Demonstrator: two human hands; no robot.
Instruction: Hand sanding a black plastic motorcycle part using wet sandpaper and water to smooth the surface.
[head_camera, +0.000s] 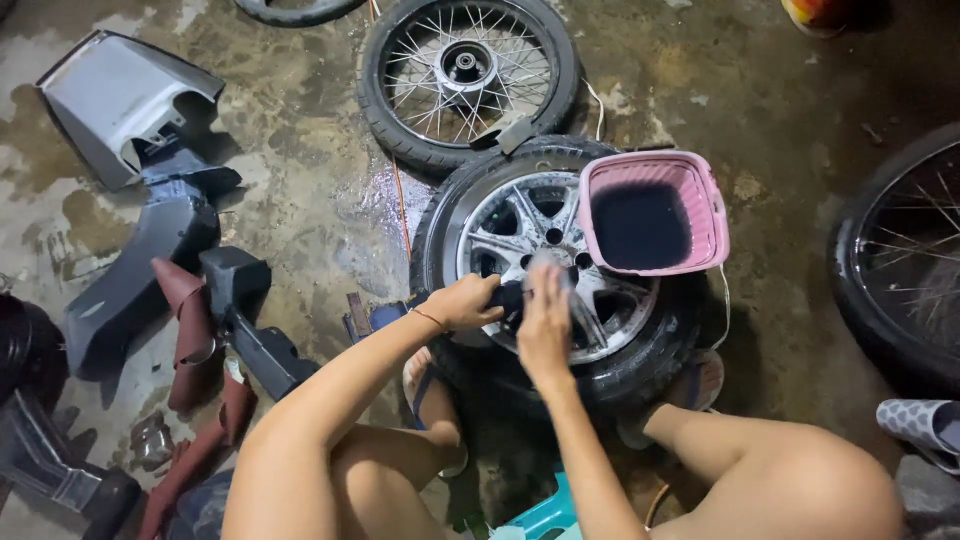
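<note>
A person squats on a wet concrete floor (300, 190), seen from above, working on an alloy wheel (540, 270) with its tyre on, lying flat directly in front of the knees. Both hands rest on the spoked silver face of the wheel, just below its hub. The left hand (468, 302) is curled shut around a dark object whose kind cannot be made out. The right hand (545, 318) lies just beside it, fingers closed over a pale, blurred cloth or sponge (553, 268) pressed to the spokes. The hands are nearly touching, and both are equally near the hub. A pink tub (653, 212) of dark liquid sits on the wheel's far right rim, closer to the right hand. A wire-spoked wheel (468, 75) lies beyond, touching the tyre.
</note>
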